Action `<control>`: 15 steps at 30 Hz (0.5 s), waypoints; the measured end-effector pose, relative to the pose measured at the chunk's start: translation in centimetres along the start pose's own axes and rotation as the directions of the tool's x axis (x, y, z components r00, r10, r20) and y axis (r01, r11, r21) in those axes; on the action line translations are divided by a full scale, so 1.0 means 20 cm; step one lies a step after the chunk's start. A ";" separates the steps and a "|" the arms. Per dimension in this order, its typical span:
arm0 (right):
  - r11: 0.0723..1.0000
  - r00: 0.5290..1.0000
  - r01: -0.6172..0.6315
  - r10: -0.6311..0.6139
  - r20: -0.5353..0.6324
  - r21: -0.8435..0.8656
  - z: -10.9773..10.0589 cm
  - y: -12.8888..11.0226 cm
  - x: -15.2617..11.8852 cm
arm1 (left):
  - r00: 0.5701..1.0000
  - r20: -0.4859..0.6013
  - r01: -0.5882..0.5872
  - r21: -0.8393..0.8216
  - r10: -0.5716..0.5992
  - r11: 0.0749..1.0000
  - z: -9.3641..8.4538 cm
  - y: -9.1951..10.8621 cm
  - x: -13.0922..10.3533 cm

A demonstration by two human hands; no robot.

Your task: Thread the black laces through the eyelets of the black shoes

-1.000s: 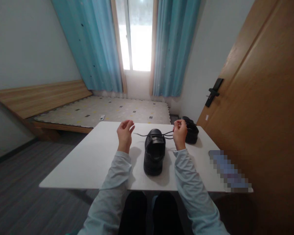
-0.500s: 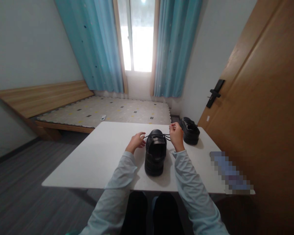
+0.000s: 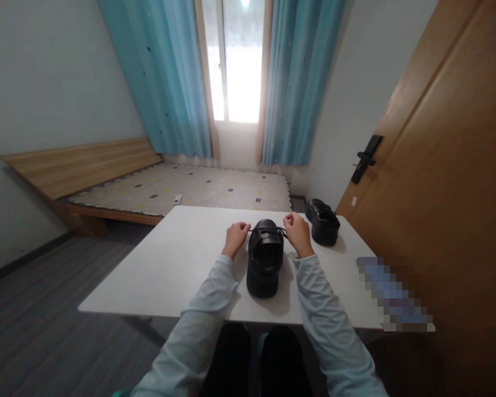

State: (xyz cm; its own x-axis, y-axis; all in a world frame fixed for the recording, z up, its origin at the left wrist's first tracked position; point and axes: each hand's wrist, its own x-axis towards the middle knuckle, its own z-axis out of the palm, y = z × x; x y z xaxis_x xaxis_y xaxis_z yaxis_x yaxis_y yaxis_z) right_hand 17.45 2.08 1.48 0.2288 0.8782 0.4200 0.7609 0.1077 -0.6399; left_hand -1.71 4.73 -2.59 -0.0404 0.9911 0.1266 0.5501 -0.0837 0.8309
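Note:
A black shoe (image 3: 263, 275) stands on the white table in front of me, its heel towards me and its opening facing up. Black laces cross over its front part and stretch out to both sides. On the shoe's left, my left hand (image 3: 237, 238) pinches a lace end between closed fingers. My right hand (image 3: 296, 231), at the shoe's right, is closed on the laces on that side. The second black shoe (image 3: 324, 226) rests further right, beyond my right hand.
The white table (image 3: 149, 275) has a blurred-out bluish item (image 3: 392, 292) at its right edge. Behind it is a bed (image 3: 206, 187) with a small white object (image 3: 177, 199). A wooden door (image 3: 450, 165) stands at the right.
My left hand has closed its fingers on the lace at the shoe's left. My right hand still grips its side, slightly lower. The view has shifted a little.

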 end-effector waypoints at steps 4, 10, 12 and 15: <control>0.974 0.996 0.092 -0.092 -0.009 0.207 0.02 -0.02 0.01 | 0.963 -0.135 -0.238 -0.003 0.235 0.971 0.00 0.08 -0.04; 0.735 0.992 -0.057 -0.034 0.121 0.675 0.04 -0.07 0.00 | 0.856 -0.094 -0.516 -0.141 0.508 0.845 -0.01 0.15 -0.10; 0.639 0.985 -0.145 0.018 0.174 0.756 0.04 -0.09 -0.01 | 0.823 -0.060 -0.568 -0.133 0.565 0.812 -0.02 0.17 -0.12; 0.541 0.975 -0.219 0.087 0.206 0.812 0.05 -0.10 -0.02 | 0.792 0.008 -0.606 -0.114 0.611 0.787 -0.03 0.19 -0.14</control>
State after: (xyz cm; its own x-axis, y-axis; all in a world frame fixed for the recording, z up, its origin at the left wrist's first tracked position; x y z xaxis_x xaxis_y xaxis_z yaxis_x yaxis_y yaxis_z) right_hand 15.33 1.89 1.92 0.1643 0.9612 0.2216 -0.1320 0.2440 -0.9607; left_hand 0.00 1.54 0.57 0.3109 0.7346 0.6030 0.3623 -0.6782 0.6394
